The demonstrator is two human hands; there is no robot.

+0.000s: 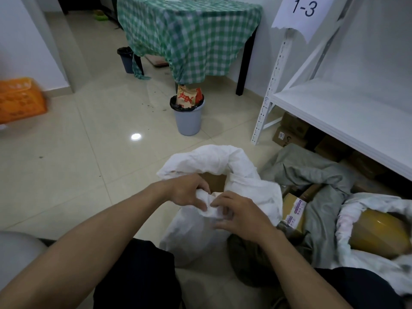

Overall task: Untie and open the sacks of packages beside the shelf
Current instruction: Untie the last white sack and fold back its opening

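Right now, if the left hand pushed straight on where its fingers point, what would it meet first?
The bunched mouth of the white sack, which the left hand grips; just past that, the right hand. Depth is hard to judge.

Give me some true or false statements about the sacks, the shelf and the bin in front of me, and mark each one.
1. The left hand and right hand both grip the white sack at its near rim. True.
2. The white sack's mouth is tied shut. False: it gapes open, with a cardboard box showing inside.
3. The shelf label reads 2-5. False: it reads 1-3.
4. The grey bin holds a red-and-white paper bag. True.
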